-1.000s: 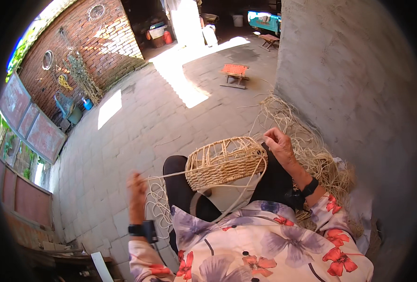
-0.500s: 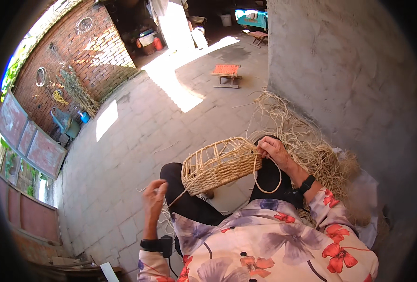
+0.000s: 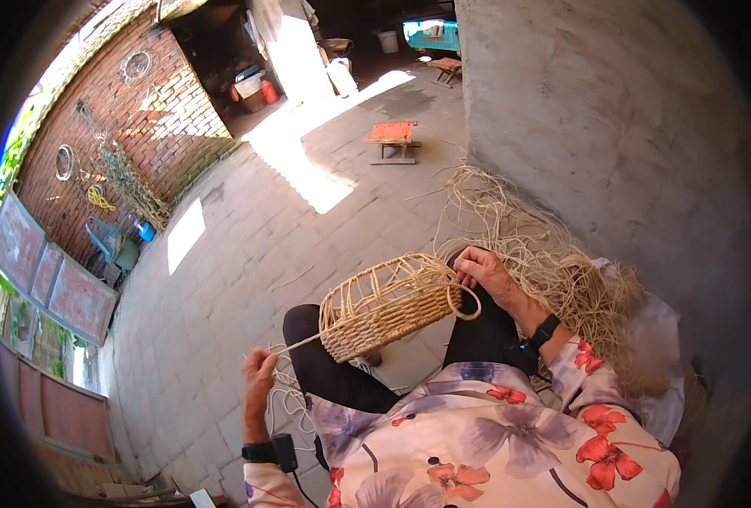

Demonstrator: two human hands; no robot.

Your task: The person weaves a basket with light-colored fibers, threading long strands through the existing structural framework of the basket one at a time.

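Note:
A half-woven straw-coloured basket (image 3: pixel 392 317) lies tilted across my lap, its lower side closely woven and its upper part open strands. My left hand (image 3: pixel 259 372), off to the left of the basket, has its fingers closed on a twisted cord (image 3: pixel 301 343) that runs taut to the basket's left end. At the right end, my right hand (image 3: pixel 487 275) pinches the basket's edge; whether cord is also between those fingers is hidden. A small loop of cord (image 3: pixel 478 306) hangs from that end, just below my right fingers.
A big tangled heap of pale cord (image 3: pixel 574 292) lies at my right beside the grey wall (image 3: pixel 595 110). A low red-topped stool (image 3: pixel 392 134) stands ahead on the paving (image 3: pixel 248 262). Metal panels (image 3: pixel 49 262) and a brick wall (image 3: pixel 121 118) line the left side.
My left hand has moved left and down, drawing the cord out straighter. The cord loop at the basket's right end has shrunk. My right hand stays at that end.

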